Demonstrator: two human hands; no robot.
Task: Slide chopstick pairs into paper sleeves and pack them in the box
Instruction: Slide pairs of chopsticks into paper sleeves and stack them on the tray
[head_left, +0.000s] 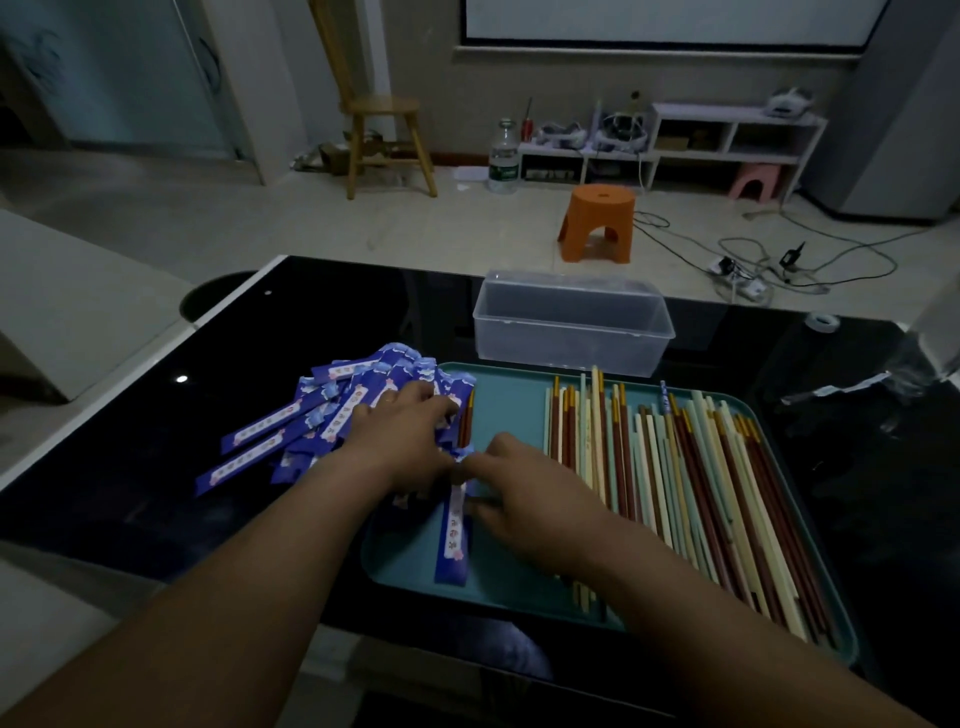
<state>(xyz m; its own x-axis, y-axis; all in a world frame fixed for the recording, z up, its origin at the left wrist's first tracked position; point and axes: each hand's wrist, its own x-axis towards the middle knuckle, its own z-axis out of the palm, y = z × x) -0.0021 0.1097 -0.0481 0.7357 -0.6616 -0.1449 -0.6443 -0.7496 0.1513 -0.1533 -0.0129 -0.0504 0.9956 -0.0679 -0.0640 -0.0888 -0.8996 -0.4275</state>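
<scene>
Both grips are clamped on the mouth of a blue paper sleeve (453, 545) on the teal tray (498, 415), the left hand (400, 441) at its 9 o'clock and the right hand (524, 493) at 3. A brown chopstick pair (466, 426) protrudes toward 12. The clear box (571, 327) stands beyond at 12 on the worktop (311, 322).

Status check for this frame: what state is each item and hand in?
box, open, looks empty
sleeve, on tray, chopstick pair partly in
chopstick pair, far ends sticking out
loose chopsticks, unsleeved, on tray
sleeve pile, heaped beside tray
right hand, pinches sleeve
left hand, at sleeve mouth, grip unclear
</scene>
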